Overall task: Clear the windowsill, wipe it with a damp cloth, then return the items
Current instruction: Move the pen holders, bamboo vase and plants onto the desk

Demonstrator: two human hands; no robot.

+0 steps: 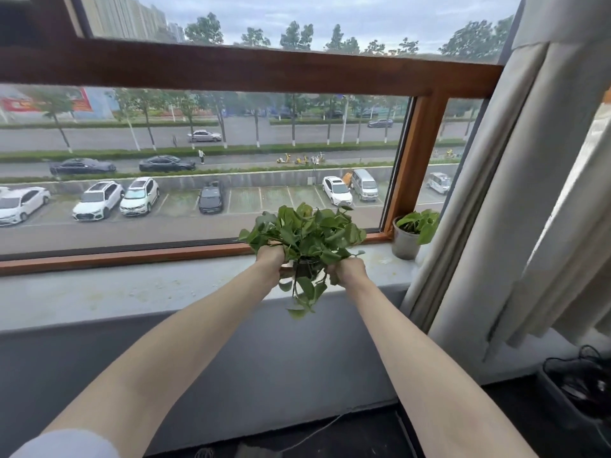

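Note:
A leafy green plant in a clear glass container [305,239] is held with both hands at the front part of the grey windowsill [132,292]. My left hand [271,261] grips its left side and my right hand [348,271] grips its right side. The container is mostly hidden by leaves and fingers, and I cannot tell whether its base touches the sill. A second, smaller plant in a grey pot [408,239] stands at the sill's far right corner, next to the curtain. The sill's surface shows faint stains and dust.
A wooden window frame [416,153] borders the glass behind the sill. A pale curtain [529,193] hangs at the right, reaching down past the sill. A dark box with black cables [582,391] sits at the lower right. A thin cable [317,428] runs along the floor edge.

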